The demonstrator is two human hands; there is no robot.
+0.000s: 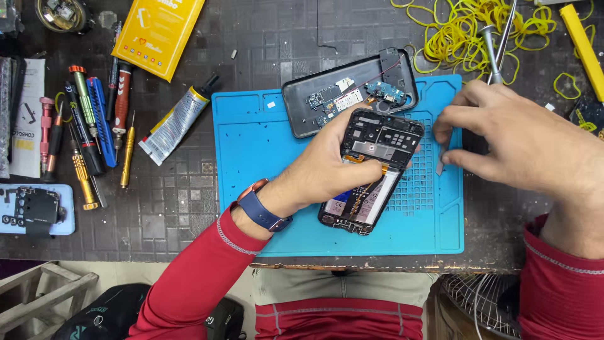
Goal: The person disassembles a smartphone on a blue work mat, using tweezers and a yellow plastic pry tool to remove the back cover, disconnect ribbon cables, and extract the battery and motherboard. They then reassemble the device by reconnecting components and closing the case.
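Red sleeves: both forearms rise from the bottom edge, nearest the lens, a blue-strapped watch on the left wrist.
Far left: a light-blue phone part lies by the table edge, below a row of screwdrivers set side by side on the dark gridded table.
Upper left: a yellow box sits at the top, with a glue tube slanting just off the mat's left edge.
Mat: a blue work mat covers the middle of the table.
Left hand: the left hand is clamped on the opened phone, fingers wrapped over its left side, thumb across the middle.
Opened phone: it rests tilted on the mat, back removed, battery and boards showing.
Back cover: a dark phone shell with small circuit boards lies just above, touching the opened phone's top edge.
Right hand: the right hand hovers at the mat's right edge, fingers pinched together on a small thin grey piece just beside the opened phone.
Upper right: yellow rubber bands sprawl in a heap, with metal tweezers lying across them.
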